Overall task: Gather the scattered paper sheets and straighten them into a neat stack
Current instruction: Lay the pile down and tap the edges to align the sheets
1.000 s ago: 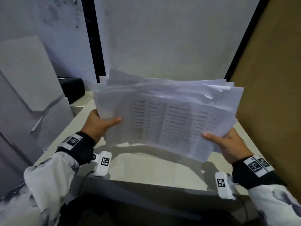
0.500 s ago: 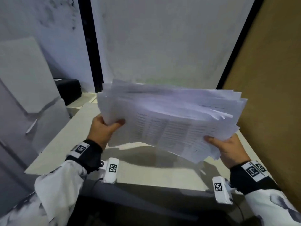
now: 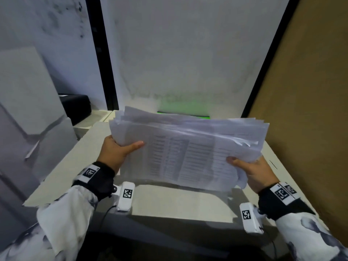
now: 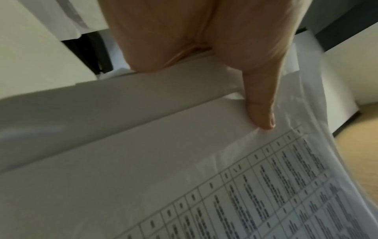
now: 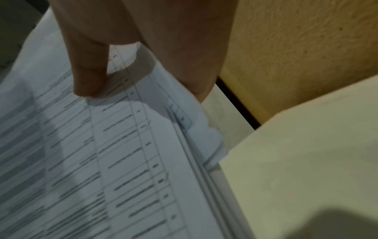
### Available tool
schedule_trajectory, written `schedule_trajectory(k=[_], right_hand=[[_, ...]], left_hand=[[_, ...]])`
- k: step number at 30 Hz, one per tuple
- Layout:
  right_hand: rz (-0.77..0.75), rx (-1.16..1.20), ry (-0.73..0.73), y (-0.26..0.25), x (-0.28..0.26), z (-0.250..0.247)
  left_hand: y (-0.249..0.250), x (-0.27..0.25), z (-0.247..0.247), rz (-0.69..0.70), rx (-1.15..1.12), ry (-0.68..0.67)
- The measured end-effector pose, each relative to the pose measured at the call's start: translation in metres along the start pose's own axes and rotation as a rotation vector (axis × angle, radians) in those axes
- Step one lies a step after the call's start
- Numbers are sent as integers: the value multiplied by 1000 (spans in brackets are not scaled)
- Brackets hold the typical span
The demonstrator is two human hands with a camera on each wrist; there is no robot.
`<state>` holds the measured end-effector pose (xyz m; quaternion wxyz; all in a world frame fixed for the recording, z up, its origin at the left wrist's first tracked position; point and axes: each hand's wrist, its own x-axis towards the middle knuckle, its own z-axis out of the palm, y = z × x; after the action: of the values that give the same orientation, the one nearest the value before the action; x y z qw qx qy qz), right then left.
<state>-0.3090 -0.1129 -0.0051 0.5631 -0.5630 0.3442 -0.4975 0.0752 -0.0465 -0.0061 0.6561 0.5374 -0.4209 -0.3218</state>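
Note:
A thick bundle of white paper sheets [image 3: 188, 147] with printed tables stands tilted on its lower long edge over the pale table [image 3: 169, 202]. Its top edges are uneven and fanned. My left hand [image 3: 120, 149] grips the bundle's left end, thumb on the printed front. My right hand [image 3: 250, 168] grips the right end the same way. In the left wrist view the thumb [image 4: 261, 111] presses the sheets [image 4: 184, 177]. The right wrist view shows my thumb [image 5: 88, 77] on the printed sheet [image 5: 81, 153], fingers behind the layered edge.
A black box [image 3: 75, 108] sits at the back left beside grey panels [image 3: 28, 110]. A white wall [image 3: 178, 63] rises behind the table, with a green strip [image 3: 184, 116] at its base. A brown board [image 3: 310, 110] closes the right side.
The bundle has dropped toward the table and tipped more upright, its bottom edge now near or on the surface. Both hands kept their grip and came down with it.

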Motion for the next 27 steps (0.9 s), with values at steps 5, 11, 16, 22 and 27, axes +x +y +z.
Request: schedule_trajectory(k=[5,11,16,22,27], right_hand=[[104,-57,-28,-3,3,-11],[166,-103,-18,20,-13,-6],[118,-105,14,15,-6,-8],[107,-172,37,17,-6,-2],[108,-193,26,18,-13,0]], left_hand=[[-4,5,-8,-25,28,-21],[-21,-17,-16,-6,91,-76],[16,-3,-14,149,160,-15],[103,3,40,932,1219,-204],[87,3,75,699,1643,-525]])
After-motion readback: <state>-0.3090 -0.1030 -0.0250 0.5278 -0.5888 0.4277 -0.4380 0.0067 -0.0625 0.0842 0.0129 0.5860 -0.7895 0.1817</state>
